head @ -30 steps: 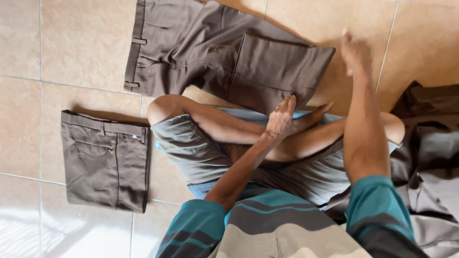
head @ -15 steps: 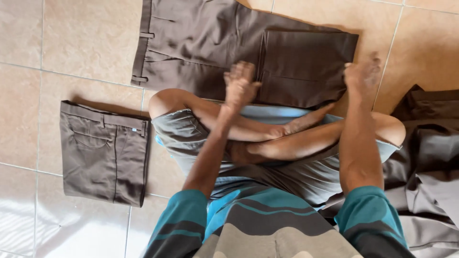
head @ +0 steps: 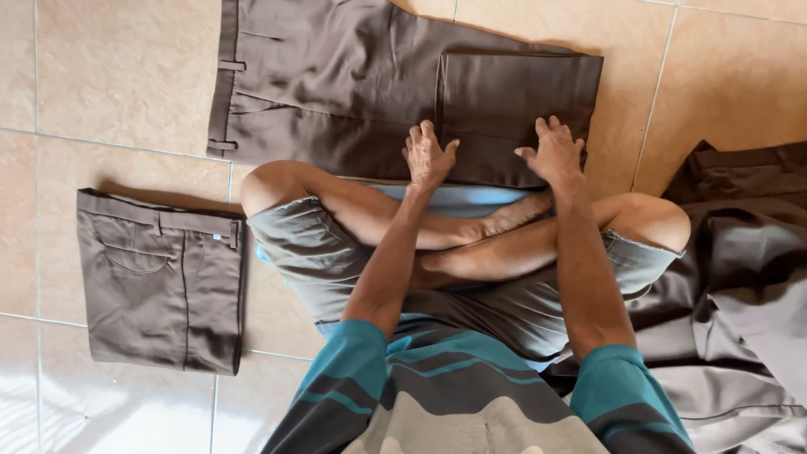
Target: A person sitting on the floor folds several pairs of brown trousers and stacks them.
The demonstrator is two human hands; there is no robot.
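Note:
I sit cross-legged on a tiled floor. A pair of dark brown trousers (head: 353, 92) lies flat in front of my knees, its legs folded back over itself at the right. My left hand (head: 427, 156) presses palm-down on the near edge of the folded part, fingers spread. My right hand (head: 552, 153) rests flat on the same folded leg section, a little to the right, fingers also spread. Neither hand grips the cloth.
A second pair of brown trousers (head: 160, 277), folded into a neat rectangle, lies on the floor at my left. A heap of unfolded brown and grey garments (head: 740, 277) sits at my right. Beige floor tiles (head: 101, 76) surround everything.
The trouser legs have been folded over into a squared rectangle. My left hand moved from my lap onto the trousers, and my right hand came down flat on the fold.

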